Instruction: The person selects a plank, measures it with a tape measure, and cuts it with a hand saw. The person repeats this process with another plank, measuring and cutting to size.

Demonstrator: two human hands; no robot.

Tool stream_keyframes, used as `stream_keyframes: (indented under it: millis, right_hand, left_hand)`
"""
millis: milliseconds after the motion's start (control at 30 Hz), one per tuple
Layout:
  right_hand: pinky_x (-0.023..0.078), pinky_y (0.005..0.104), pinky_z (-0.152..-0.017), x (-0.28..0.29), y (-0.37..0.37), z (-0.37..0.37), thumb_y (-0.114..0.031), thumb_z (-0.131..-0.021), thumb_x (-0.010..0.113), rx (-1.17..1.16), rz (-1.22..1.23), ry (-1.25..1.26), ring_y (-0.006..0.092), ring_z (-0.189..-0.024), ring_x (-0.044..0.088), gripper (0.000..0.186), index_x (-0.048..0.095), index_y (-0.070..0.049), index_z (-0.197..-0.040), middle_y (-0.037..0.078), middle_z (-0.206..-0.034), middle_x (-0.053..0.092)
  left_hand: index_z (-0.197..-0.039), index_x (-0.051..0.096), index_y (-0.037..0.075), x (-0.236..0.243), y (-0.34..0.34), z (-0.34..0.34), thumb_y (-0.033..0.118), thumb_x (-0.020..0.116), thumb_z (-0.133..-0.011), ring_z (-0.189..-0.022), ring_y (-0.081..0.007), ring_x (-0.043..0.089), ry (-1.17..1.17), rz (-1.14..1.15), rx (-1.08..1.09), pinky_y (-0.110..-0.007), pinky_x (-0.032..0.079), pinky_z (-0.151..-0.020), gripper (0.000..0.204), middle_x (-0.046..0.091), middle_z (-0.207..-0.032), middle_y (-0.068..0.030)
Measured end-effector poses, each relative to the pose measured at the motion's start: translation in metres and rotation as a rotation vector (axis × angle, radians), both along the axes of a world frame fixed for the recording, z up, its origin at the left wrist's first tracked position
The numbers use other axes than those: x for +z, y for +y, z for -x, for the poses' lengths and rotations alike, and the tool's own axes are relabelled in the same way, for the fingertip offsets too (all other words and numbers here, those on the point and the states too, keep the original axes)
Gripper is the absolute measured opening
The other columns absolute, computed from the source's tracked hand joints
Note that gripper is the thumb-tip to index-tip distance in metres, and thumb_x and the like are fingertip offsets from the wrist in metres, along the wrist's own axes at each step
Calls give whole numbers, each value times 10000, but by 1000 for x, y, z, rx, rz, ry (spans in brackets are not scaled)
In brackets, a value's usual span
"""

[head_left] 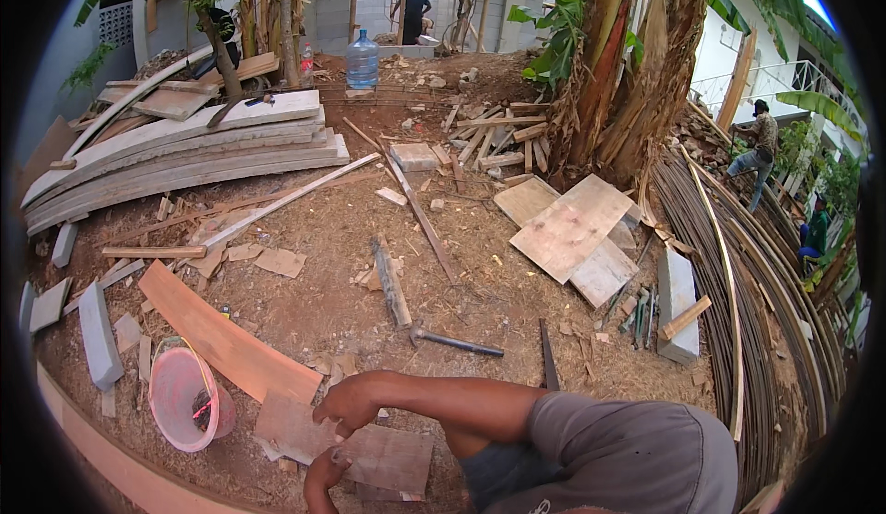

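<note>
A brown wooden board (pixel 392 454) lies low in front of me, with another flat stretch of brown wood at its left end. Reaching in from the right, my right hand (pixel 351 403) bends its fingers down over the board's far side; whatever is between the fingertips is hidden. Close below it, my left hand (pixel 328 472) comes up from the lower edge and is closed at the board's near side, thumb uppermost. A hammer (pixel 457 342) with a dark handle rests on the ground beyond my right forearm. Left of the board stands a pink bucket (pixel 185 399) with something dark inside.
An orange-brown plank (pixel 226 334) lies behind the bucket. Concrete beams (pixel 194 154) are stacked at the far left. Plywood sheets (pixel 572 228), a concrete block (pixel 678 302) and long steel bars (pixel 738 302) lie to the right. A large water bottle (pixel 362 62) and several people are farther off.
</note>
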State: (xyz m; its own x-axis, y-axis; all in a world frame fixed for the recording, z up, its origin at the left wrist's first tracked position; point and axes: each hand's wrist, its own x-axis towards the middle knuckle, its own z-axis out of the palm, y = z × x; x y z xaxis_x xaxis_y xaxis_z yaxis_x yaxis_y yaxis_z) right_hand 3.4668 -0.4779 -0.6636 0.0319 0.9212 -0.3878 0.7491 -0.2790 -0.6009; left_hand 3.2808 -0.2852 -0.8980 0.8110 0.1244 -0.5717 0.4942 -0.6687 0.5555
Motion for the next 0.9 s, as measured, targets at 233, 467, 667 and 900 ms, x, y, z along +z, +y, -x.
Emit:
stream_keyframes:
  millis: [233, 467, 667, 900]
  right_hand:
    - [518, 448, -956, -7, 3, -11, -382, -940, 705, 8, -55, 41, 342, -1142, 666, 616, 510, -104, -1454, 192, -1206, 691]
    - [527, 398, -920, -6, 7, -4, -319, -922, 734, -98, -29, 89, 290, -1045, 690, 554, 568, -88, -1397, 152, -1107, 725]
    - [523, 405, -927, -6, 7, 4, -337, -929, 731, -67, 3, 115, 290, -1050, 687, 567, 553, -97, -1411, 146, -1111, 725]
    - [516, 398, -954, -5, 14, 16, -362, -945, 703, -40, 54, 61, 295, -1096, 679, 576, 535, -102, -1431, 155, -1172, 716]
  left_hand:
    - [-1434, 520, 46, -32, 4, 14, 415, 690, -915, -1256, -405, 589, -91, -27, -70, -460, 471, -1046, 659, 621, -1354, -231]
    - [-1385, 553, 60, -28, -2, 14, 434, 701, -895, -1239, -391, 596, 53, -53, -53, -477, 473, -1031, 634, 626, -1343, -210]
    - [-1351, 531, -60, -64, 2, 18, 364, 756, -855, -1235, -433, 589, -2, -160, 755, -480, 470, -1055, 690, 593, -1339, -292]
    - [-1347, 517, -40, -122, -26, 32, 172, 783, -841, -1163, -326, 645, -267, 350, 1313, -427, 535, -947, 610, 604, -1353, -229]
